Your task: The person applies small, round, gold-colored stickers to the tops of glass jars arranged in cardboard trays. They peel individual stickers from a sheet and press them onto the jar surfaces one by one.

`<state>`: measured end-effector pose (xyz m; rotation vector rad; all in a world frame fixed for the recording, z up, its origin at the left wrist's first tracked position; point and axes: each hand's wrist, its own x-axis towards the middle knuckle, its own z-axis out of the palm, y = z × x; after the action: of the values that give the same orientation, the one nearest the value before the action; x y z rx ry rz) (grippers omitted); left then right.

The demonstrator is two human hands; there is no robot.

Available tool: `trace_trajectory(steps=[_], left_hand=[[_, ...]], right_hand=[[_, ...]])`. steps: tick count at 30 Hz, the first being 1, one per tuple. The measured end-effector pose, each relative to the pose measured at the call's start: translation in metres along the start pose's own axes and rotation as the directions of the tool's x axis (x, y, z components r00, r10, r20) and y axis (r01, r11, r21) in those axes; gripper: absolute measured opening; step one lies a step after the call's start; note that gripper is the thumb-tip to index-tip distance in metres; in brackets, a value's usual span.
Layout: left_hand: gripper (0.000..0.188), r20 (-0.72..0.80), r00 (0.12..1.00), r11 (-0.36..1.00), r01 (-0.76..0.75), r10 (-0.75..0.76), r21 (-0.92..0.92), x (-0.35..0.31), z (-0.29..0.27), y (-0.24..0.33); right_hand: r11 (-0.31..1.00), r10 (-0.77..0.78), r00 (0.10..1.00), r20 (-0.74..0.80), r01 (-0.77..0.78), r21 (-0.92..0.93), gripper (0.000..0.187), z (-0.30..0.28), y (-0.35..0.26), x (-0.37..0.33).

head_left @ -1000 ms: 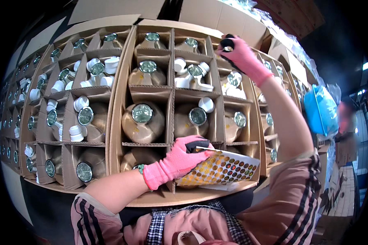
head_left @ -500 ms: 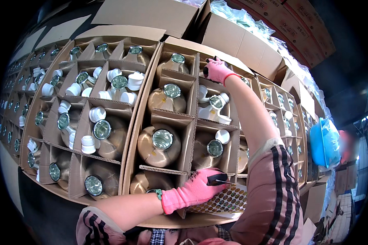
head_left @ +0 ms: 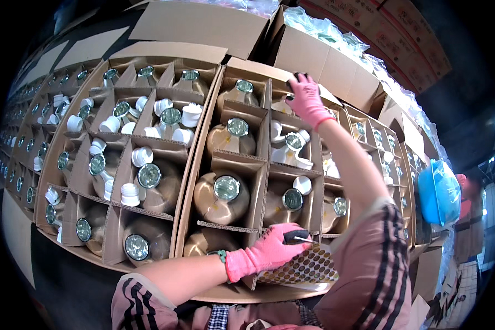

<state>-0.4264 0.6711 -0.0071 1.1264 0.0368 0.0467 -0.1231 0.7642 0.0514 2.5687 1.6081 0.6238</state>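
Observation:
My left hand, in a pink glove with black fingertips, is closed at the near side of an open carton. It grips a sheet of round gold-brown stickers by its upper edge. A thin light edge shows at the fingertips; I cannot tell what it belongs to. My right hand, gloved alike, reaches to the carton's far side with its fingers apart over a bottle, partly hidden. Rounded bronze-coloured bottles with shiny round mouths stand in the cardboard compartments. A white cap sits beside one bottle's mouth.
A neighbouring carton on the left holds more bottles and white caps. Cartons with plastic-wrapped contents line the back. At right stands a blue basin with clear plastic; behind it is a blurred pink shape.
My right hand has lifted slightly and moved right, its fingers now more spread. My left hand stays at the sticker sheet. The whole view has shifted a little.

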Motion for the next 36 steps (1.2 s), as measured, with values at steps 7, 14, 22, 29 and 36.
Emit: trace_trajectory(steps=[7, 14, 22, 29, 36], left_hand=[[0.013, -0.089, 0.993, 0.988, 0.084, -0.073, 0.131, 0.004, 0.009, 0.008], [0.012, -0.024, 0.999, 0.986, -0.028, 0.032, 0.165, -0.001, -0.006, 0.006], [0.019, -0.049, 0.999, 0.993, 0.011, -0.006, 0.114, -0.001, -0.002, 0.006], [0.017, -0.074, 0.997, 0.999, 0.033, -0.033, 0.011, -0.001, -0.001, 0.007], [0.018, -0.112, 0.993, 1.0, 0.02, -0.021, -0.008, 0.0, -0.003, 0.005]], right_hand=[[0.858, -0.209, 0.883, 0.421, -0.042, 0.512, 0.031, -0.189, -0.017, -0.17], [0.843, -0.128, 0.843, 0.522, -0.184, 0.505, 0.018, -0.19, -0.04, -0.266], [0.9, -0.009, 0.966, 0.259, -0.105, 0.422, 0.019, -0.186, -0.051, -0.279], [0.932, -0.066, 0.987, 0.144, 0.01, 0.363, 0.019, -0.171, -0.068, -0.273], [0.946, -0.08, 0.997, 0.018, 0.071, 0.316, 0.02, -0.16, -0.072, -0.276]])
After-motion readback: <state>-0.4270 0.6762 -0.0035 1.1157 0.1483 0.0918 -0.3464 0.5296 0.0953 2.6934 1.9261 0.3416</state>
